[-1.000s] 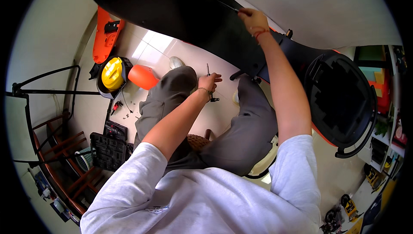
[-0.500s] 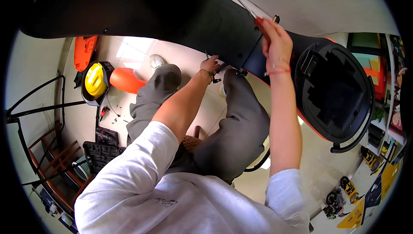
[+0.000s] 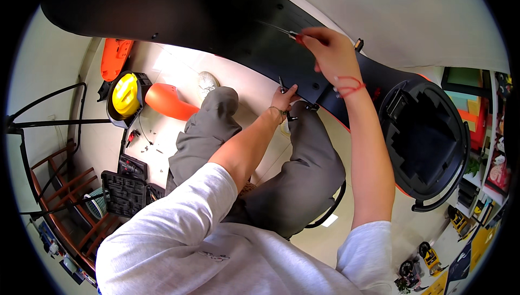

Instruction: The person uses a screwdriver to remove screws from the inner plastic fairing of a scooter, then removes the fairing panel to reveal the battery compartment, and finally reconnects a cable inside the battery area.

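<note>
- Screwdriver gripped in right hand: fingers clamped on its red handle, thin shaft pointed left.
- Screwdriver held over the black panel; tip contact cannot be told.
- Dark slim tool held in left hand, fingers closed around it; one end stuck out above, the other below.
- Left hand placed at the panel's near edge, over the knees; touch cannot be told.
- Orange cover laid on floor, left of the legs.
- Yellow piece set in black bin beside it.
- Tool case left opened, lower left.
</note>
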A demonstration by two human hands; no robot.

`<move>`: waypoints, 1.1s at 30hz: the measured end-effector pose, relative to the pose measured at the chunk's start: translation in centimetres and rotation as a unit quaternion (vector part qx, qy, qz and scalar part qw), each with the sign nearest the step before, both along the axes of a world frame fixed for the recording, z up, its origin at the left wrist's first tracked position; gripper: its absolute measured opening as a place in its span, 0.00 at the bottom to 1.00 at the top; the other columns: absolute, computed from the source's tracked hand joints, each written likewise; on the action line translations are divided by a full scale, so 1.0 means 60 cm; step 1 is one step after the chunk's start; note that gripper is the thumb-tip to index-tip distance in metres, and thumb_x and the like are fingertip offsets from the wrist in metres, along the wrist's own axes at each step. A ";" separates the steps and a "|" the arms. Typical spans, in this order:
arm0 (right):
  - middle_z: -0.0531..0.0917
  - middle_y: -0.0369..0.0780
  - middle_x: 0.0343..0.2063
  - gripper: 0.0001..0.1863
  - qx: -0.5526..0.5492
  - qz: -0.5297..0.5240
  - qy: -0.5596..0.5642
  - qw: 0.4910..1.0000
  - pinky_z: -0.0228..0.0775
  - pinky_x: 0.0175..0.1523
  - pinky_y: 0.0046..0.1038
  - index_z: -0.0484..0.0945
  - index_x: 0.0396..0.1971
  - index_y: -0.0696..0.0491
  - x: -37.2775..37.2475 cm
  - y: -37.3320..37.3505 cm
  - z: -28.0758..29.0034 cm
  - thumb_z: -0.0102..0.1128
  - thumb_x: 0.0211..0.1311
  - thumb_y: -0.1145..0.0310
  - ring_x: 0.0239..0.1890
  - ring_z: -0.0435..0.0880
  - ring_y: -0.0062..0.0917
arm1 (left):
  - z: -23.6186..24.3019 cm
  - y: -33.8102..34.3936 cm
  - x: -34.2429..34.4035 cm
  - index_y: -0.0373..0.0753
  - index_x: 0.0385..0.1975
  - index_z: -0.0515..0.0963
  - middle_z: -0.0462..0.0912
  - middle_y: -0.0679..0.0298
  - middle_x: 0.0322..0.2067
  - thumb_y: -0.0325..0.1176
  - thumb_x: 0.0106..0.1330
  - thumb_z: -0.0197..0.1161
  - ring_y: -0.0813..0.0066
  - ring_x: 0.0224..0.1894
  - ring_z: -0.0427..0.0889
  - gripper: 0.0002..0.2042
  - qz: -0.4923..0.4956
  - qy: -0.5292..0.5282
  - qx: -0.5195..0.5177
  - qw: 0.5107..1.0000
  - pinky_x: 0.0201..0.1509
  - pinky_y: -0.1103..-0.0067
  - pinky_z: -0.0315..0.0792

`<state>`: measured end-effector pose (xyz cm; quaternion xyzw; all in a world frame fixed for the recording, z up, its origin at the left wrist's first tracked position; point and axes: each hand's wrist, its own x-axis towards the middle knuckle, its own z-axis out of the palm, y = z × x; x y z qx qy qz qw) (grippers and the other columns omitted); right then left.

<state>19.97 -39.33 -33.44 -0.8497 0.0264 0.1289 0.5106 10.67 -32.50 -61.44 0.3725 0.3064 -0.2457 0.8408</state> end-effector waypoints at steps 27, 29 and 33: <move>0.84 0.43 0.27 0.14 -0.087 0.036 -0.089 0.992 0.73 0.33 0.26 0.82 0.37 0.57 0.043 0.027 -0.013 0.54 0.57 0.64 0.24 0.82 0.30 | -0.030 -0.005 -0.036 0.31 0.41 0.68 0.75 0.60 0.31 0.40 0.51 0.75 0.72 0.30 0.74 0.27 -0.035 -0.028 0.199 0.979 0.32 0.75 0.72; 0.84 0.44 0.24 0.14 -0.105 0.043 -0.015 0.993 0.76 0.35 0.30 0.83 0.31 0.56 0.049 0.065 0.028 0.51 0.54 0.67 0.23 0.83 0.34 | -0.032 -0.004 -0.038 0.31 0.42 0.68 0.75 0.60 0.32 0.40 0.51 0.75 0.72 0.32 0.74 0.27 -0.029 -0.029 0.192 0.981 0.33 0.75 0.71; 0.83 0.42 0.19 0.12 -0.202 0.123 0.079 0.969 0.76 0.33 0.29 0.84 0.28 0.55 0.096 0.115 0.044 0.50 0.49 0.71 0.20 0.83 0.32 | -0.035 -0.008 -0.036 0.30 0.45 0.68 0.76 0.59 0.34 0.40 0.51 0.74 0.71 0.34 0.75 0.28 -0.030 -0.026 0.199 0.979 0.37 0.75 0.72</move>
